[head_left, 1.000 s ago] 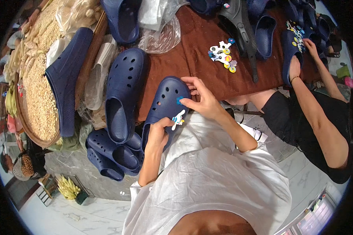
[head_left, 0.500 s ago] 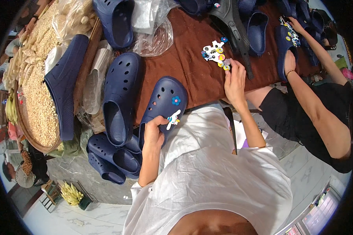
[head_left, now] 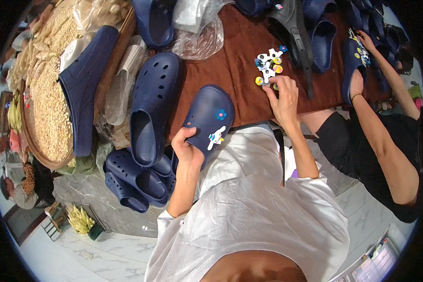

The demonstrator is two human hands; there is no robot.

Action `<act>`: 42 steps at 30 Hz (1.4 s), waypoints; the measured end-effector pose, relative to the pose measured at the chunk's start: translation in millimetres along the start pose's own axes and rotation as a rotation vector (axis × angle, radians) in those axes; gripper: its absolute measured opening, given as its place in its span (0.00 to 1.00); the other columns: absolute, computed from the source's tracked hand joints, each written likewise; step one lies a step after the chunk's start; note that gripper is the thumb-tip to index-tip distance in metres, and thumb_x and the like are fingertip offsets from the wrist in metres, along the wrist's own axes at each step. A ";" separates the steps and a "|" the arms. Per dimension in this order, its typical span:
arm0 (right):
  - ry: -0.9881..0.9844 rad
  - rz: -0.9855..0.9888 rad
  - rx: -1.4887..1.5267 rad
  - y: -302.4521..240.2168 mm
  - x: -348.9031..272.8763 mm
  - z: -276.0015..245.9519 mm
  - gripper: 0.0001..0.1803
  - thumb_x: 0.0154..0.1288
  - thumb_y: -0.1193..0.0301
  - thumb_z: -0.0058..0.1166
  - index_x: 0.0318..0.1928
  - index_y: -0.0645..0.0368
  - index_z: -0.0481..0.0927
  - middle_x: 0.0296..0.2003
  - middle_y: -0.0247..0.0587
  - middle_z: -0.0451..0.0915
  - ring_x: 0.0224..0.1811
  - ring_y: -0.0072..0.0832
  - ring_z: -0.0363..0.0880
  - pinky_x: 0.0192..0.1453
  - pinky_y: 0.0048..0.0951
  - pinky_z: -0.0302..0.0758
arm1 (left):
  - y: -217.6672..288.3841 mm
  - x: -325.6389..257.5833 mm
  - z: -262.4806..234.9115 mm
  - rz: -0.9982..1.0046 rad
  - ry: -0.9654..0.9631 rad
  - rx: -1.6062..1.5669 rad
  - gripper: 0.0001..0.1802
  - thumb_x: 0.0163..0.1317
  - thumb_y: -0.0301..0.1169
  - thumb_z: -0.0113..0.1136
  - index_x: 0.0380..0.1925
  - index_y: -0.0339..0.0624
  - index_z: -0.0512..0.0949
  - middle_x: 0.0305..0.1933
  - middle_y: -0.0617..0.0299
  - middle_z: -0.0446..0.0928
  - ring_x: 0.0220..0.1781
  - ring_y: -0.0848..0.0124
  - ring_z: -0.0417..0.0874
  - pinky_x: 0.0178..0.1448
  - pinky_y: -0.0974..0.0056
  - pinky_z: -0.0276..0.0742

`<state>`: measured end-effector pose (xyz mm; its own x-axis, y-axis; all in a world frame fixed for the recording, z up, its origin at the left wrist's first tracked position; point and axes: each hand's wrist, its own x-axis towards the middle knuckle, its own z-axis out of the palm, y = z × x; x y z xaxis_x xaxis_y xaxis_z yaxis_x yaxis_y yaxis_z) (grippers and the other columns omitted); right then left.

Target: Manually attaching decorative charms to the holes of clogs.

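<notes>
**Navy clog in one hand, charms under the other**

While the left hand (head_left: 187, 149) is closed on the near edge of a navy clog (head_left: 207, 121), thumb on top and fingers curled beneath, the right hand (head_left: 282, 96) reaches out to a small pile of shoe charms (head_left: 268, 66) on the brown-covered bench (head_left: 239, 80). The right fingertips are pressed down at the pile's near edge; whether that grip has closed on a charm cannot be told, since the fingers hide what lies under them.

The held clog is the landmark here. It sits at the bench's near edge, toe pointing away from the person, partly over the white shirt. On its upper are two charms already set: a blue flower charm (head_left: 221, 114) near the middle and a white figure charm (head_left: 215, 137) closer to the person. The charm pile lies beyond the clog and to its right, well apart from it. Just to the clog's left lies a second navy clog (head_left: 152, 108), opening up, and nearer the person on that side a stack of more navy clogs (head_left: 136, 181) is heaped together. Farther left of the clog is a round woven tray (head_left: 42, 108) of pale grain with a dark blue sole resting across it. Beyond the clog, at the bench's far side, is crumpled clear plastic (head_left: 197, 33).

To the right of the clog, past the charm pile, a co-worker's arm (head_left: 385, 141) stretches to another clog (head_left: 355, 66) decorated with charms.
</notes>
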<state>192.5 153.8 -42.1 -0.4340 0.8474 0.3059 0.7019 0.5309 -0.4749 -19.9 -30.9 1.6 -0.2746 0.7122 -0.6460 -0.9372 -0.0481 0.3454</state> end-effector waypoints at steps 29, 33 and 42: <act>-0.262 -0.321 0.337 -99.6 21.9 1.4 0.04 0.65 0.72 0.58 0.37 0.58 0.80 0.34 0.39 0.76 0.39 0.40 0.77 0.44 0.40 0.73 | -4.7 6.1 -8.0 -0.083 -0.069 -0.016 0.26 0.49 0.20 0.52 0.53 0.30 0.74 0.52 0.48 0.80 0.52 0.55 0.83 0.61 0.53 0.78; -0.326 -0.240 0.433 -100.5 23.9 0.7 0.05 0.65 0.71 0.59 0.38 0.59 0.82 0.34 0.40 0.77 0.40 0.40 0.78 0.45 0.39 0.74 | -5.2 6.1 -4.7 -0.090 -0.074 -0.043 0.25 0.49 0.20 0.53 0.51 0.32 0.74 0.49 0.50 0.80 0.49 0.58 0.83 0.56 0.56 0.80; -0.378 -0.065 0.570 -95.3 19.8 -4.7 0.10 0.65 0.69 0.62 0.44 0.61 0.82 0.38 0.42 0.79 0.42 0.38 0.81 0.48 0.35 0.76 | -0.9 7.9 -3.6 -0.103 -0.101 -0.028 0.30 0.48 0.23 0.51 0.56 0.29 0.72 0.55 0.46 0.79 0.55 0.53 0.82 0.64 0.51 0.77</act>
<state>119.7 120.0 13.1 -0.7053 0.7033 0.0888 0.3061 0.4151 -0.8567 -22.0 -27.8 -6.3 -0.1548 0.7811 -0.6049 -0.9653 0.0107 0.2609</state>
